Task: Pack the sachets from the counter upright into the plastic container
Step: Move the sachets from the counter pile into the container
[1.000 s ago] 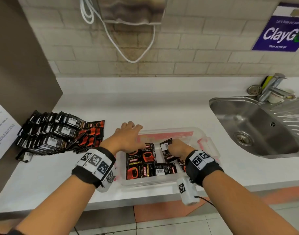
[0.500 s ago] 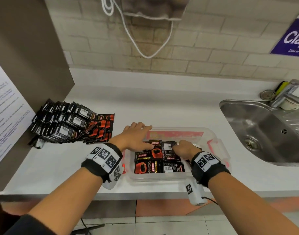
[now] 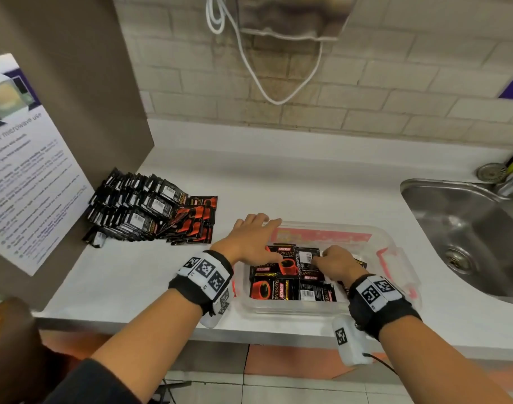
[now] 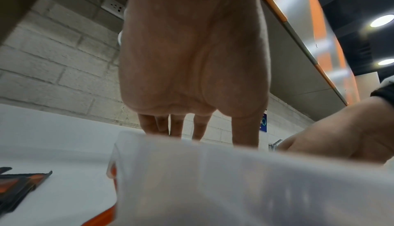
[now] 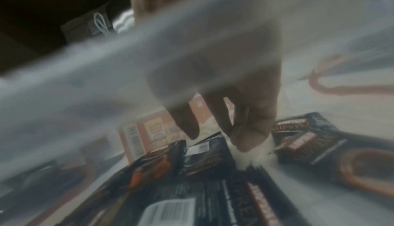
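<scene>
A clear plastic container (image 3: 395,246) sits near the counter's front edge with several black-and-red sachets (image 3: 274,288) lying flat inside. My left hand (image 3: 259,228) is spread flat over the container's far left corner, its thumb on the sachets. In the left wrist view its fingers (image 4: 177,126) point straight down behind the container wall (image 4: 234,179). My right hand (image 3: 322,259) curls down inside the container, pinching the right edge of a black barcode sachet (image 3: 306,258). In the right wrist view its fingertips (image 5: 245,138) straddle that sachet's corner (image 5: 204,147).
A large pile of sachets (image 3: 150,211) lies on the white counter to the left, against a brown side panel with a paper notice (image 3: 25,170). A steel sink (image 3: 468,237) is at the right. A white cord (image 3: 249,62) hangs on the brick wall.
My right hand has lowered the tilted barcode sachet down among the others in the container. My left hand stays spread on the container's left corner. The head view has shifted left.
</scene>
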Motion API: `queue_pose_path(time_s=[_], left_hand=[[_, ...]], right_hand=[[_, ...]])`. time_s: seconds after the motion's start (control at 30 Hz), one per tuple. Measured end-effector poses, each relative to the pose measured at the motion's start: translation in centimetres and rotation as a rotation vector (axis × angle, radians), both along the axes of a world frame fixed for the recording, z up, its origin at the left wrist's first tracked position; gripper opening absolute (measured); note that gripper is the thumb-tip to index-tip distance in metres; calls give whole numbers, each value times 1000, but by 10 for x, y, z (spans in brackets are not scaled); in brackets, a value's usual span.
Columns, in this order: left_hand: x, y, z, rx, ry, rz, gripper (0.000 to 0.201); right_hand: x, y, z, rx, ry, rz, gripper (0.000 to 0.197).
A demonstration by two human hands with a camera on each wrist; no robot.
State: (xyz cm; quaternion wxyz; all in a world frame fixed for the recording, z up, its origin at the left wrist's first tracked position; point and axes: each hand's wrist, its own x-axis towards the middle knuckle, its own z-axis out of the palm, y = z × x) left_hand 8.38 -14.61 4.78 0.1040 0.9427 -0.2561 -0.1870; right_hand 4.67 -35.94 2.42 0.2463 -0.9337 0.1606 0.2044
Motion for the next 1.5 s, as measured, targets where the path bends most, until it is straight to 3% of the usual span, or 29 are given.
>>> queue_pose_path(time_s=[0.03,0.17,0.3,0.43,0.5,0.63,0.77,0.9,1.0,1.1,1.27,1.5], left_hand=[[-1,1,-1,-16,-4,1,89],[-6,14,-5,-177,36,37,79],[-11,37,-1,-552,14,148,47],[-14,71,10,-918,-75,394,18],[-16,96,11,-1035,-144,535,17],[-23,152,1,-1136,-307,804,18],[-28,206,-25,-1094,-430,1179,15],[-31,236,-50,-959,-381,1413,11],[-32,237,-63,-889,-290,1382,11],[-32,222,-67,-863,-278,1181,11],[-23,185,-66,-726,-266,842,29],[-6,167,-68,-550,-280,611,44]], right_hand=[[0,2,3,-20,-10,3,26],[-2,18,17,-34,-227,-48,40],[-4,56,44,165,-539,-64,16],[-12,115,70,422,-656,44,14],[-14,145,76,519,-632,115,13],[-14,194,71,621,-409,201,20],[-12,229,45,526,-196,248,49],[-9,249,21,421,-39,221,60],[-1,259,7,387,7,111,74],[13,265,-1,377,0,-68,78],[33,270,-8,354,-43,-222,55],[45,264,-21,509,-64,-373,44]])
